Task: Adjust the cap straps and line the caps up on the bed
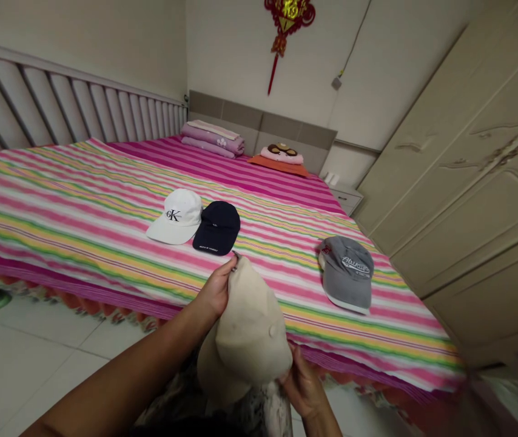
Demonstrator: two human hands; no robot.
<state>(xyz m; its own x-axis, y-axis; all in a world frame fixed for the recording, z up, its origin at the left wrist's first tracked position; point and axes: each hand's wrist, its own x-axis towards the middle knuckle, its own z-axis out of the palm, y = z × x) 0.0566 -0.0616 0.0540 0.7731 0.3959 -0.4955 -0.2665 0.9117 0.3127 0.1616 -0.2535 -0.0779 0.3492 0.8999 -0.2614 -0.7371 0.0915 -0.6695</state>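
I hold a beige cap [247, 331] with both hands in front of the bed's near edge. My left hand [217, 289] pinches its back end by the strap. My right hand [303, 386] grips its lower right edge from below. On the striped bedspread [81, 200] lie a white cap [176, 216] with a black logo and a navy cap [218, 227] side by side, just beyond my left hand. A grey cap [347, 272] lies apart to the right.
A cream wardrobe [477, 182] stands close along the bed's right side. Folded purple bedding [213, 139] and a pink pillow [281, 155] lie at the headboard. A railing [81, 106] runs behind the bed at left. White tiled floor [26, 358] lies below.
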